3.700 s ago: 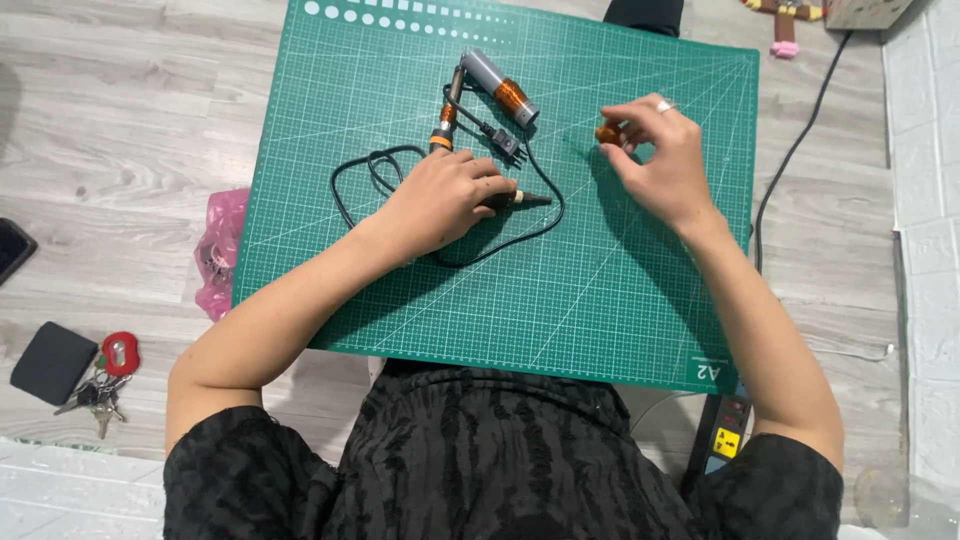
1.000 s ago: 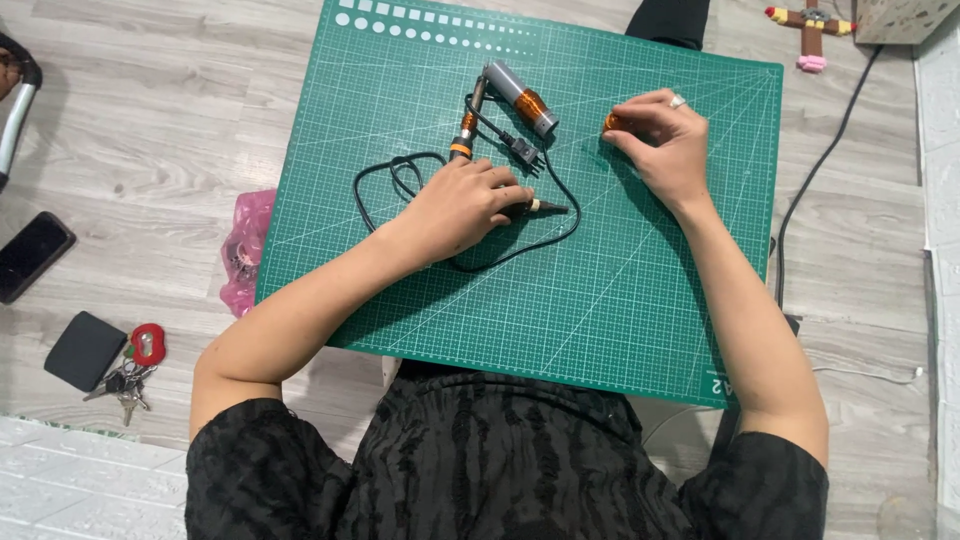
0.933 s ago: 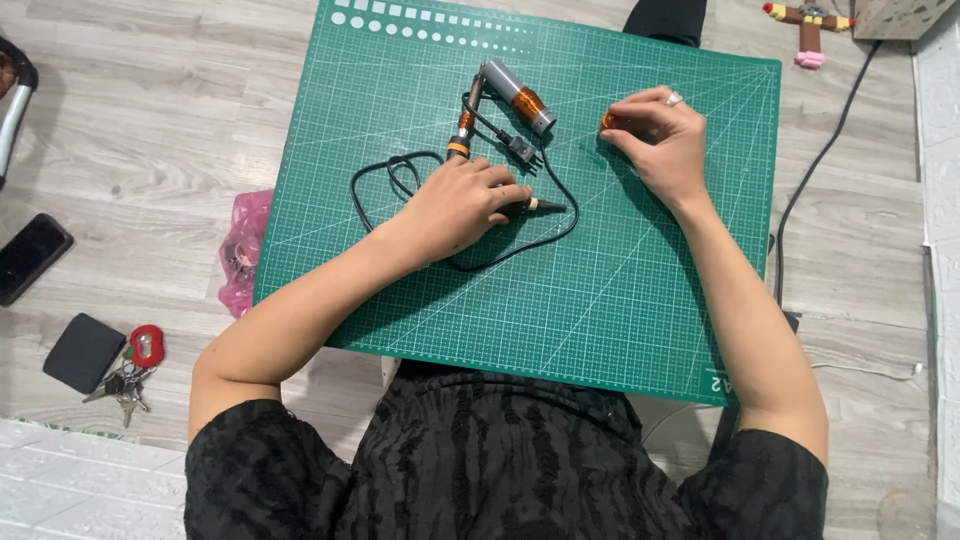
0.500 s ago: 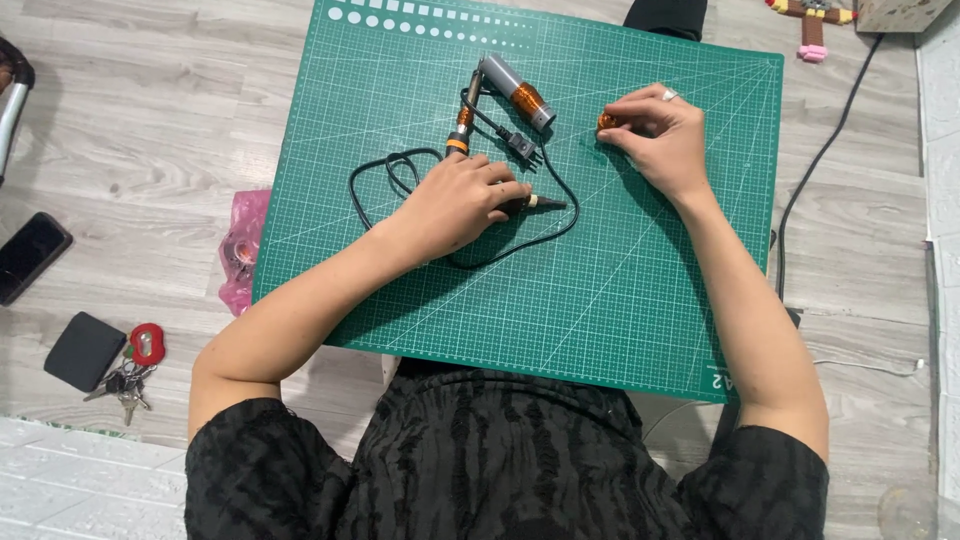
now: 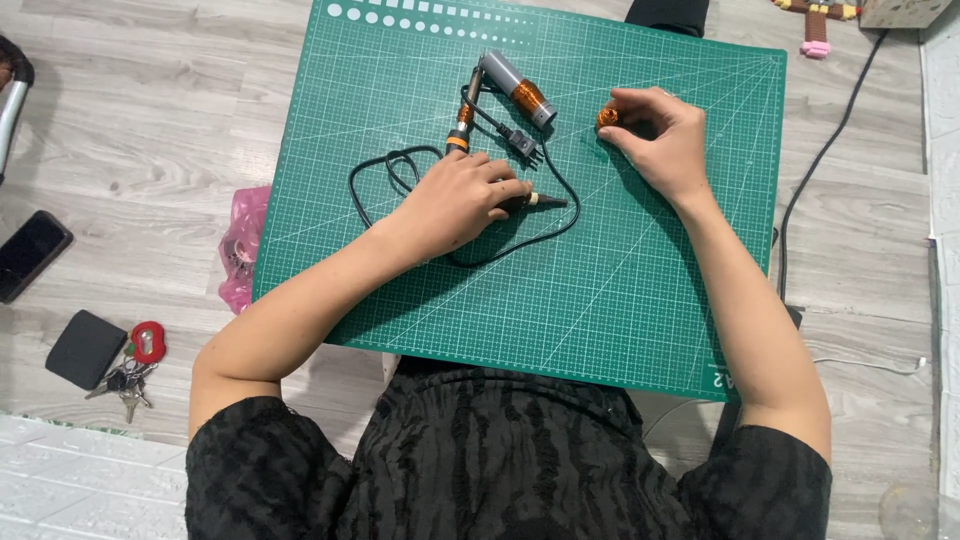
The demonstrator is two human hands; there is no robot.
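On one green gridded cutting mat point(image 5: 620, 300), the left hand point(image 5: 455, 200) closes over one dark pen-shaped tool point(image 5: 535, 202) beside one black power cord point(image 5: 400, 170); the right hand point(image 5: 660, 135), fingers curled, pinches one small orange cylindrical cap point(image 5: 607, 117). One grey-and-orange tubular handle point(image 5: 515, 88) lies just above.

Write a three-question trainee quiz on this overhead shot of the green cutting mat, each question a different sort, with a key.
1. True or false: the left hand rests on a dark pen-shaped tool with a pale tip lying on the green gridded cutting mat.
2. Which small thing does the right hand have at its fingertips?
A. a red key fob
B. a small orange ring-shaped part
C. a black phone
3. Fill in: the grey cylinder with an orange band lies on the mat between the two hands, and a black ____ loops around the left hand.

Key
1. True
2. B
3. cord
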